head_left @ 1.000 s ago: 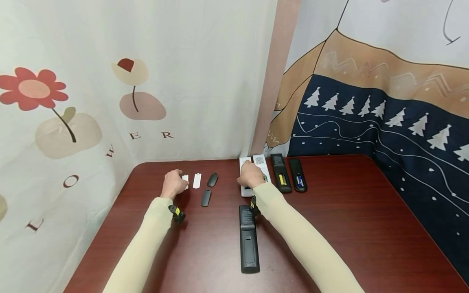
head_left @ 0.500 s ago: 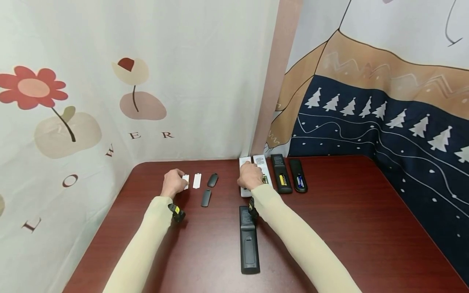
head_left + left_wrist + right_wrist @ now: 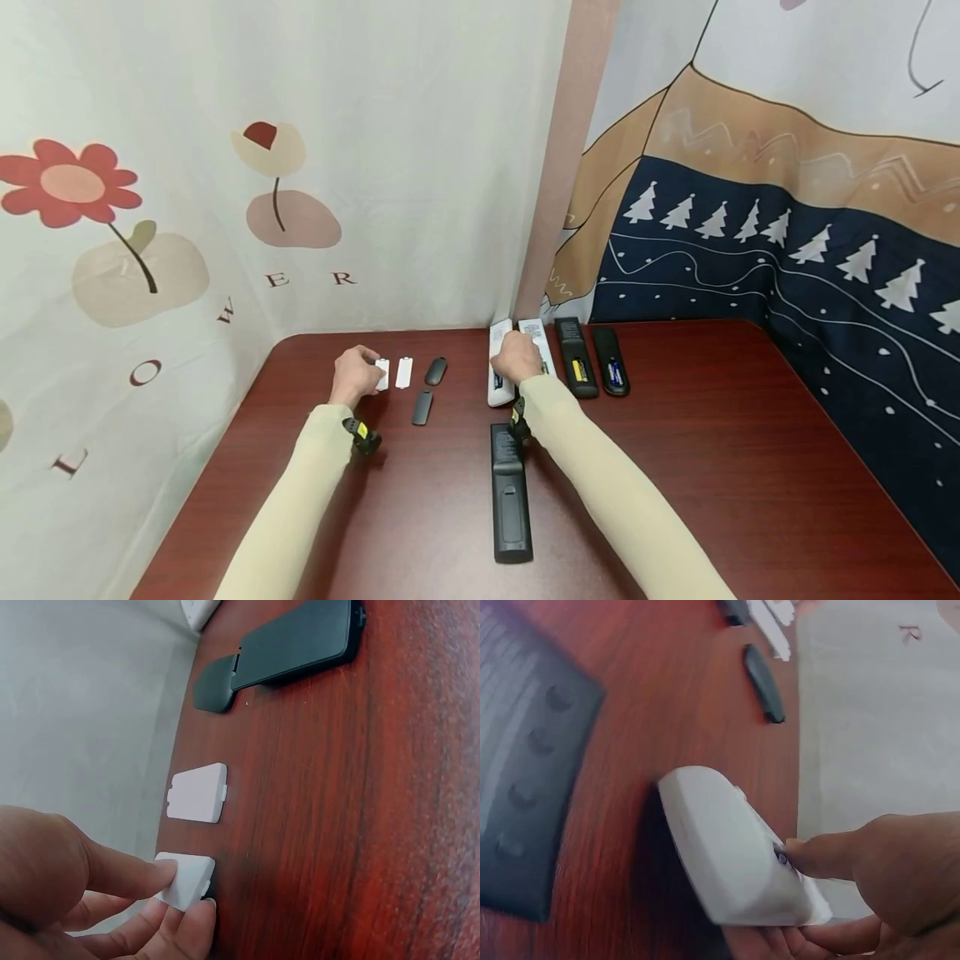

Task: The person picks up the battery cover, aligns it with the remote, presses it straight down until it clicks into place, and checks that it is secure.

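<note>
So, the white plastic remote control (image 3: 497, 371), long and slim, is at the far side of the brown wooden table (image 3: 750, 467), in front of the person's right hand (image 3: 517, 358). That hand's gripping it, thumb on top, fingers tucked underneath, and the right wrist view makes it look tipped up off the wood. Its long axis runs away from the person.

Key relation, imo: the small white plastic battery cover (image 3: 383, 375) lies straight out to the left, well apart from the remote, long axis nearly parallel. The left hand (image 3: 354, 377) is right on it, pinching it between thumb and fingers. So the hands are apart, each with 1 piece.

Between them: a 2nd white cover (image 3: 404, 372) plus 2 dark plastic covers (image 3: 435, 371). Just right of the held remote, a 2nd white remote (image 3: 532, 329), partly hidden. Closest to the person, a big black plastic remote (image 3: 512, 508).
</note>
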Tool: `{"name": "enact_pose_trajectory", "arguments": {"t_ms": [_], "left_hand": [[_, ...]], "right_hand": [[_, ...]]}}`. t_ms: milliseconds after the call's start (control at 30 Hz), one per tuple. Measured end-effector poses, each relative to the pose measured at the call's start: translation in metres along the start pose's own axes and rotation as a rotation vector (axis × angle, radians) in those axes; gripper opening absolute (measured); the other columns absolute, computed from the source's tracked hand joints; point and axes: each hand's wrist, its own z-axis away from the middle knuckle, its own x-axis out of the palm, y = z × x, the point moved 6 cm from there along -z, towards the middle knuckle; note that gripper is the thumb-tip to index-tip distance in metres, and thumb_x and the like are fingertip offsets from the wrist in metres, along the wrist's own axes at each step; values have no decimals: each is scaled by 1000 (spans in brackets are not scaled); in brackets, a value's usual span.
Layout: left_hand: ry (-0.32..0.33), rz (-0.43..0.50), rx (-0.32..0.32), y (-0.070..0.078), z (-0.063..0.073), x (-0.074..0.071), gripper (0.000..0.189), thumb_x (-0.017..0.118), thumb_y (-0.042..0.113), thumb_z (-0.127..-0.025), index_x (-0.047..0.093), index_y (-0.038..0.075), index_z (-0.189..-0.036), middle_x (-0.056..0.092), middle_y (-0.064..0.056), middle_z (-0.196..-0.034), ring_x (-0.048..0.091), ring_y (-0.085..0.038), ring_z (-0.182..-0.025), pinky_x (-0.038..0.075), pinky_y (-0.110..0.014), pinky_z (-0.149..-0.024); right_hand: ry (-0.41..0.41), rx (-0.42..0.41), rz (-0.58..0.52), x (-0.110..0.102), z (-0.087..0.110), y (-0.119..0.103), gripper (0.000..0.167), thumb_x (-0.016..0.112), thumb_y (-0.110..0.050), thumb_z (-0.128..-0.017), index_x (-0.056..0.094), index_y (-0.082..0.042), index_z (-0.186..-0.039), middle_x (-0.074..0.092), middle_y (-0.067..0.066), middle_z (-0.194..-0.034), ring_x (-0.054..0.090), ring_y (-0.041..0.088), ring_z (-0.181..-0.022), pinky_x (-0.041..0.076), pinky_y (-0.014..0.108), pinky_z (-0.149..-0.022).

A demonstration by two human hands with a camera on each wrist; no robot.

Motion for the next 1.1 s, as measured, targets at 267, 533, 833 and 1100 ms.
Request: {"name": "enact_pose_trajectory", "arguments": {"t_ms": [267, 533, 833, 1100], "left_hand": [[3, 131, -42, -8, 1, 0, 33, 63, 3, -95, 61, -3, -127, 62, -31, -119, 68, -17, -61, 62, -28, -59], [32, 204, -44, -6, 4, -3, 33, 63, 2, -94, 62, 0, -127, 67, -26, -113, 71, -18, -65, 63, -29, -60], [48, 297, -30, 4, 13, -2, 33, 65, 2, -94, 63, 2, -127, 67, -24, -115, 71, -21, -76, 62, -27, -61], [38, 359, 42, 21, 28, 2, 30, 64, 3, -96, 62, 3, -126, 68, -24, -115, 70, -27, -88, 65, -38, -71]], "right_hand": [[-60, 114, -300, 2, -7, 15, 17, 72, -12, -86, 68, 3, -93, 72, 18, -87, 71, 24, -64, 62, 36, -55], [-108, 138, -497, 4, -9, 25, 28, 73, -19, -90, 68, 1, -110, 72, 17, -106, 73, 23, -86, 63, 33, -63], [-161, 154, -704, 0, -4, 41, 49, 70, -27, -96, 55, -6, -137, 66, 17, -126, 68, 23, -103, 62, 36, -82], [-160, 180, -755, -9, 1, 54, 52, 65, -33, -98, 52, -13, -145, 63, 13, -134, 66, 21, -108, 59, 33, -85]]}}
